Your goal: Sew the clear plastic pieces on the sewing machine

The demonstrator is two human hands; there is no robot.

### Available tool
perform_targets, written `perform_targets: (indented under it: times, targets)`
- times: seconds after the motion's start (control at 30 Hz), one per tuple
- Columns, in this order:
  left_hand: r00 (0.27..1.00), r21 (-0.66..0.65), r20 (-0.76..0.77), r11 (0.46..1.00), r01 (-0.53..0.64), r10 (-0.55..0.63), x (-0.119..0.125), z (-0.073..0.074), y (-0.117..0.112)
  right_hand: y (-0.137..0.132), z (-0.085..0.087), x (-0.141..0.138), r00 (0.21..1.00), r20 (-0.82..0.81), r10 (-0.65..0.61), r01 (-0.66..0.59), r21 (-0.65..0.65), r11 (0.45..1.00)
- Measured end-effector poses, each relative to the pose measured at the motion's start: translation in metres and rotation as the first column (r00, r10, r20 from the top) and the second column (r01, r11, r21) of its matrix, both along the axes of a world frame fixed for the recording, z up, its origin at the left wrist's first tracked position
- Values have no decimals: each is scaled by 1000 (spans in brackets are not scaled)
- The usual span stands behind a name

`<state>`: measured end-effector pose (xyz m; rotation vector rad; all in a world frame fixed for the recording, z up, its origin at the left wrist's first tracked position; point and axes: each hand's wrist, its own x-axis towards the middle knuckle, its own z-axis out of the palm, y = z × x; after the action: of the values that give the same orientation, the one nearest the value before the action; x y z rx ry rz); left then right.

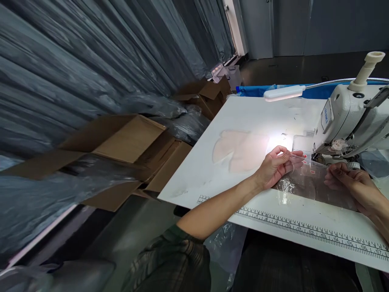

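Note:
A clear plastic sheet (pixel 313 186) with small red marks stretches between my two hands in front of the sewing machine (pixel 343 117). At its left end, my left hand (pixel 278 166) pinches the upper edge between thumb and finger, palm turned up, the other fingers behind the plastic. On the right, my right hand (pixel 352 182) grips the sheet's upper right edge with thumb and forefinger. Just beyond the sheet's top edge is the machine's needle area, partly hidden. A pale, sheer cut piece (pixel 243 150) lies flat on the white table, left of my left hand.
A printed ruler (pixel 288 227) runs along the front edge of the white table (pixel 194 178). A lit lamp (pixel 284 93) on a bendable metal neck hangs over the work. Open cardboard boxes (pixel 130 138) and plastic wrapping (pixel 185 121) crowd the left side, beside a grey curtain (pixel 91 52).

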<state>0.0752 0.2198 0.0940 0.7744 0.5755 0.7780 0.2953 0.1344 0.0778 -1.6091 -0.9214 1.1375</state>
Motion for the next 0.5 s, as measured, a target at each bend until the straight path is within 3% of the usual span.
perform_targets:
  times: [0.07,0.17,0.27,0.33,0.4,0.43,0.5]
  targets:
    - [1000,14,3,1000,-5,5,2,-2,2,1,2,-5,996,-73,-43,41,-27,999]
    - [998,41,-61,999,-5,7,2,-2,5,-3,8,-9,999,-29,-42,41,-30,999]
    - [976,115,-202,988,105,-81,-8,8,-2,-20,21,-5,979,-21,203,-204,-112,973]
    - [901,148,-341,931,334,-269,-20,18,-13,-37,31,3,884,-115,453,-467,-210,859]
    - [762,143,-482,819,556,-433,-32,28,-26,-51,39,15,765,-215,607,-644,-291,708]
    - [715,157,-546,785,600,-437,-36,31,-30,-55,41,21,736,-233,635,-675,-317,666]
    - [680,258,-662,755,602,-316,-38,32,-32,-55,42,32,748,-188,637,-659,-335,674]
